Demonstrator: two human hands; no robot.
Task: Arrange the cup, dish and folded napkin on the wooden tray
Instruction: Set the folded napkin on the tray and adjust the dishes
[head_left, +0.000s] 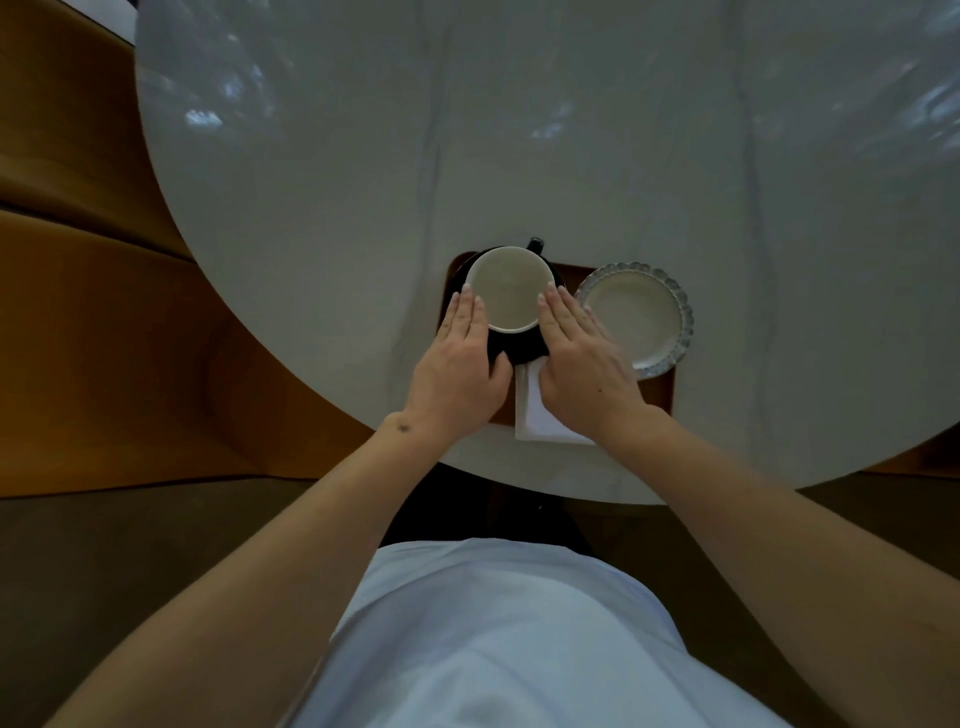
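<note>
Wooden tray (662, 392) near the table's (363, 208) front edge. Cup (510, 289), dark outside and pale inside, stands on the tray's left part, handle pointing away. Left hand (457, 364) and right hand (582, 358) flank it, fingers straight, seemingly touching its sides. Scalloped dish (641, 319) on the tray's right. Folded napkin (535, 415) overhangs the tray's near edge, partly under the right hand.

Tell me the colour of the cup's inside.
Cream-white inside the cup, dark outside; seen in the head view.
</note>
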